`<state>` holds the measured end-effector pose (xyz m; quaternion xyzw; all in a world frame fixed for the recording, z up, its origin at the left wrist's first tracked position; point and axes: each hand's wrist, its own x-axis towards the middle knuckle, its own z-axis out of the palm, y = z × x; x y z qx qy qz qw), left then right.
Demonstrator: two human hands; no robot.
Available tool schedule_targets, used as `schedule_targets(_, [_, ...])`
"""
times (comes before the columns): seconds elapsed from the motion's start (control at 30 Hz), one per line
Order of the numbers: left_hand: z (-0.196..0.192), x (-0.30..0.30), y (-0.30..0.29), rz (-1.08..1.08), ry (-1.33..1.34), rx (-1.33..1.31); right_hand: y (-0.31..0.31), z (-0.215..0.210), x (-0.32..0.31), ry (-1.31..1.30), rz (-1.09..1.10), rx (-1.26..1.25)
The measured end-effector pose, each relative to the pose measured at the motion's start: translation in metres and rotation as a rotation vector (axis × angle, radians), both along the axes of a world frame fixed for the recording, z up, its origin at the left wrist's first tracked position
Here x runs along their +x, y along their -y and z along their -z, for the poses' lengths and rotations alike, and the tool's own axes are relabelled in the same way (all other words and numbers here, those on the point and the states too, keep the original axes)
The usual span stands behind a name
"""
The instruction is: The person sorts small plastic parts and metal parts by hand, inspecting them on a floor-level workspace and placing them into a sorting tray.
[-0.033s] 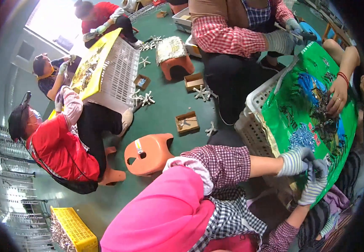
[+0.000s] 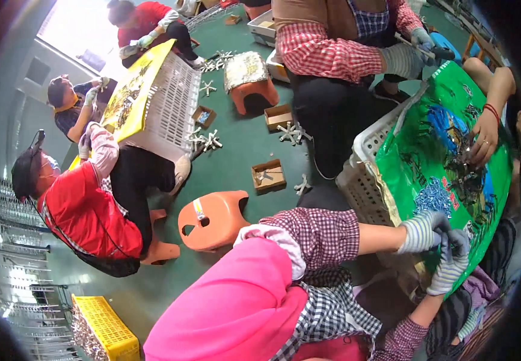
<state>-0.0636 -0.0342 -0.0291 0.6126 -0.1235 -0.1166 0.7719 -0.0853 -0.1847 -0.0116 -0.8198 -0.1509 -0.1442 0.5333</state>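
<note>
One large green sheet (image 2: 410, 150) lay spread over a white plastic crate (image 2: 359, 162), with an orange stool (image 2: 212, 219) on the green floor (image 2: 242, 138) well to its left. Heaps of small metal parts (image 2: 433, 195) lay on the sheet. At its lower edge the left hand (image 2: 422, 231) and the right hand (image 2: 450, 265), both in striped gloves, met with fingers curled; whether they gripped a part could not be told.
</note>
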Motion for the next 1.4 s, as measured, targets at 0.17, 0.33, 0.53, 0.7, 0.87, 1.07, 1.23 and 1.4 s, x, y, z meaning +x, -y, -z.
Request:
schedule_targets(0.17, [0.001, 0.0, 0.001, -0.037, 0.016, 0.095, 0.0, 0.006, 0.002, -0.101, -0.027, 0.091])
schedule_targets(0.33, [0.011, 0.0, 0.005, -0.102, 0.06, 0.163, 0.004, 0.01, 0.001, -0.235, 0.011, 0.12])
schedule_targets(0.53, [0.001, -0.001, 0.0, -0.127, 0.075, 0.242, 0.001, 0.01, -0.004, -0.1, 0.06, 0.066])
schedule_targets(0.7, [-0.017, -0.007, -0.005, -0.065, 0.058, 0.081, 0.014, 0.015, -0.003, -0.013, 0.071, -0.046])
schedule_targets(0.87, [-0.008, -0.008, -0.006, -0.061, 0.114, 0.01, 0.001, 0.004, -0.004, -0.254, 0.054, 0.165])
schedule_targets(1.07, [-0.007, -0.007, 0.006, -0.085, 0.323, 0.214, 0.035, 0.011, -0.005, -0.154, 0.06, -0.067])
schedule_targets(1.23, [-0.02, -0.007, 0.005, 0.012, 0.239, 0.32, 0.062, 0.035, 0.002, -0.025, 0.084, -0.1])
schedule_targets(1.4, [-0.019, 0.006, -0.003, 0.086, 0.19, 0.339, 0.072, 0.043, 0.013, -0.077, 0.024, 0.071])
